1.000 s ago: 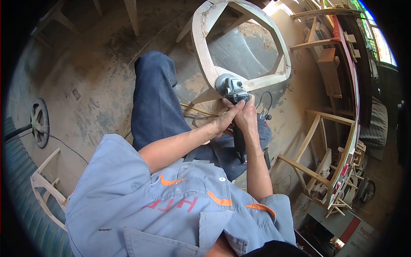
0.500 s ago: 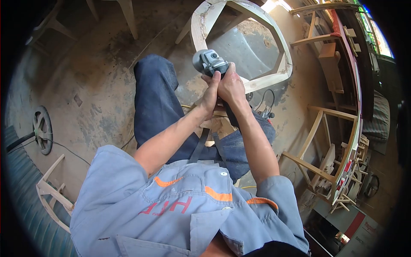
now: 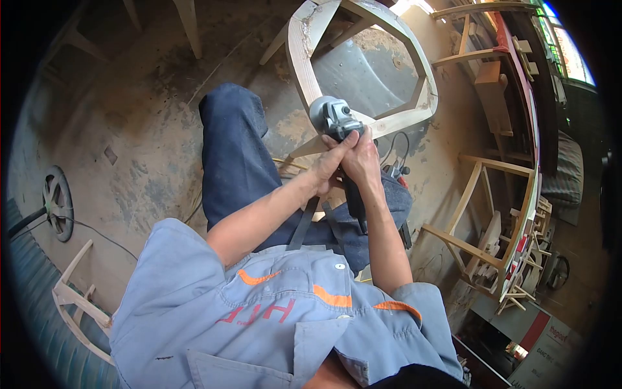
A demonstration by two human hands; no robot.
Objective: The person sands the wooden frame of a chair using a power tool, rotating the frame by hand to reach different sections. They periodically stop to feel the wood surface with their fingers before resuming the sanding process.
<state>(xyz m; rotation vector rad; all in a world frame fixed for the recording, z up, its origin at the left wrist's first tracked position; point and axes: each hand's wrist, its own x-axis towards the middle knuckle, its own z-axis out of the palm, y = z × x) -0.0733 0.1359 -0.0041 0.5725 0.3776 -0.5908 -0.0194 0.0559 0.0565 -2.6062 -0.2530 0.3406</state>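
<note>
An angle grinder point(image 3: 339, 120) is gripped in both my hands, its black body slanting back toward my right forearm. My left hand point(image 3: 332, 162) is closed around the near side of the tool. Wrapped about it just to the right is my right hand point(image 3: 363, 159). The grinder's disc point(image 3: 317, 114) overlaps the near left corner of a rounded pale wooden frame point(image 3: 403, 120) on legs. That frame stands in front of my knees, with patches of filler on its far left part.
Wooden frames point(image 3: 461, 246) and a rack of parts line the right side. A wheel-like ring point(image 3: 59, 202) and a small wooden frame point(image 3: 78, 299) are at left, beside corrugated sheeting point(image 3: 32, 272). Cables cross the floor; chair legs point(image 3: 186, 29) stand at the far left.
The angle grinder, with both my hands on it, has moved right and nearer my body, along the frame's near left corner. The whole view has shifted slightly.
</note>
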